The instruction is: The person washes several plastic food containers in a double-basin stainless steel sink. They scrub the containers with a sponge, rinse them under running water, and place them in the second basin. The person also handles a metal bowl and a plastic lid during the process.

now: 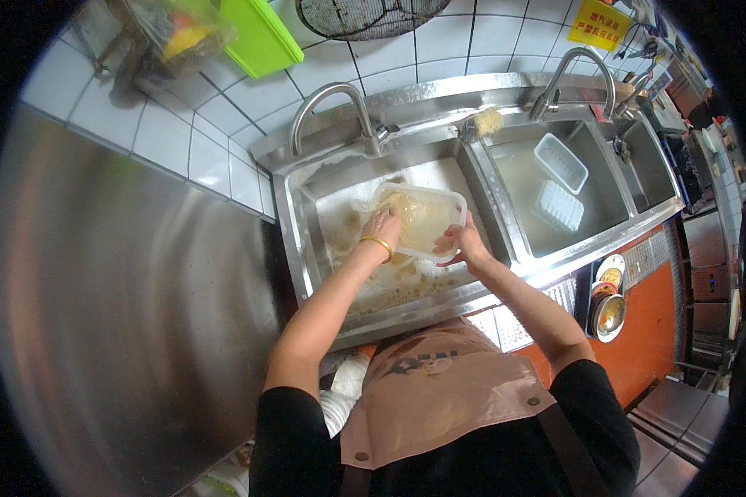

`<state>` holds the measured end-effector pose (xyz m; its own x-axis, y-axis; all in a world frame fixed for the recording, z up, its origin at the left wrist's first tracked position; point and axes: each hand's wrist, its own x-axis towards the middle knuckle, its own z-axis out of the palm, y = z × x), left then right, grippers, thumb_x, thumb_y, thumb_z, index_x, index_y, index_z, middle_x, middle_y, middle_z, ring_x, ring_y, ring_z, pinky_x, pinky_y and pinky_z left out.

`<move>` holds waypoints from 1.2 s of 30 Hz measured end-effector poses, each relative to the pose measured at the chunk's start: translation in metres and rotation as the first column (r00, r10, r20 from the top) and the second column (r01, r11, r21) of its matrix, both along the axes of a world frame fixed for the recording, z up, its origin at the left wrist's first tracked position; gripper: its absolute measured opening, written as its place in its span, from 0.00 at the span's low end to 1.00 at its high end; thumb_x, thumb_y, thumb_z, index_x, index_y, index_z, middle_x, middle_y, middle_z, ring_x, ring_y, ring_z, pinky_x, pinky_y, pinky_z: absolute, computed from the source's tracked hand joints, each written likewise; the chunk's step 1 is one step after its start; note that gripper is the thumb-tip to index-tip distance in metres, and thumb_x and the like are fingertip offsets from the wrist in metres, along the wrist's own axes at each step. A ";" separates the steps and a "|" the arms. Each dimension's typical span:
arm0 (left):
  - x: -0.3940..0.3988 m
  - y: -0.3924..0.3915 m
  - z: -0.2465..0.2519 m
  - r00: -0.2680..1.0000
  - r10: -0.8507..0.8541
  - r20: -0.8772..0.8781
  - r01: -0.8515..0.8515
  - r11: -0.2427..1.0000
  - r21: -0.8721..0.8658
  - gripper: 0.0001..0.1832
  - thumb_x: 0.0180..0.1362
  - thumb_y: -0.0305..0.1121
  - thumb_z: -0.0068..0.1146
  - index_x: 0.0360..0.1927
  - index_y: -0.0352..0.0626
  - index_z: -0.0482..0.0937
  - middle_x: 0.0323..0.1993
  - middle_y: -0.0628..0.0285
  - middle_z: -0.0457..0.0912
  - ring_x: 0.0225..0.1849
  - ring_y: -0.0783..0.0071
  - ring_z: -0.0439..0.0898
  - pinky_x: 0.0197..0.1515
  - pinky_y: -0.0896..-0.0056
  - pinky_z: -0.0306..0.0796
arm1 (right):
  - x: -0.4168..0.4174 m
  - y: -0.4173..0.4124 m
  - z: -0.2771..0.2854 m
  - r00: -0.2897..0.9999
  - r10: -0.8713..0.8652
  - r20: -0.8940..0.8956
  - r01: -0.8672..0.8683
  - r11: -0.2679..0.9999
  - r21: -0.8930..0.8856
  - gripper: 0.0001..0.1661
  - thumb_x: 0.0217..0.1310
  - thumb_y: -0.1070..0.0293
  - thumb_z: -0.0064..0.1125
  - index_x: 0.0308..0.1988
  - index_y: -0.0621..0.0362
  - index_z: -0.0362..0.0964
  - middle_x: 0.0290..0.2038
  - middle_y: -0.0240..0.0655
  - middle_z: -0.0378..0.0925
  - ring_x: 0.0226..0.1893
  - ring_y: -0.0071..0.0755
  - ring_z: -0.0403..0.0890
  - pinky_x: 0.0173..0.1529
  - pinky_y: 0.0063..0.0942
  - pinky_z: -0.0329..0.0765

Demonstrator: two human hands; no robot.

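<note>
My right hand (466, 243) grips the right edge of a translucent plastic tub (432, 223), its thumb near the rim and fingers showing through the wall. The tub is held tilted over the left sink basin (457, 174). My left hand (382, 230), with a gold-coloured bangle at the wrist, reaches into the tub's left side, where yellowish, wet-looking matter (401, 202) shows. Its fingertips are hidden, so whether it holds something is unclear. Brownish bits and murky water lie on the basin floor below.
The middle basin (516, 186) holds water and two plastic containers, one clear white (561, 163), one ribbed (559, 206). A scrubber (488, 122) sits on the divider. Curved taps (336, 87) (581, 53) rise behind. Used dishes (609, 314) stand on the orange floor at right.
</note>
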<state>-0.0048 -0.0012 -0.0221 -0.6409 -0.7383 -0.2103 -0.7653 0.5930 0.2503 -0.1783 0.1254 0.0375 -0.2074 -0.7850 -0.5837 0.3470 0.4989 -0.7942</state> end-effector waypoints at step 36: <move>-0.056 -0.006 -0.025 0.889 0.156 -0.431 0.124 0.824 0.553 0.14 0.59 0.37 0.48 0.41 0.39 0.78 0.44 0.45 0.80 0.47 0.52 0.78 0.50 0.59 0.71 | -0.018 -0.041 -0.008 0.960 0.230 0.160 -0.244 0.967 0.075 0.36 0.45 0.68 0.51 0.57 0.55 0.53 0.43 0.42 0.68 0.41 0.45 0.75 0.33 0.49 0.83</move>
<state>-0.0605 -0.0076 -0.0472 -0.7538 -0.5932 -0.2825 -0.4965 0.2326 0.8363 -0.1960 0.0842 0.0295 0.0728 -0.7419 -0.6665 0.3200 0.6503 -0.6890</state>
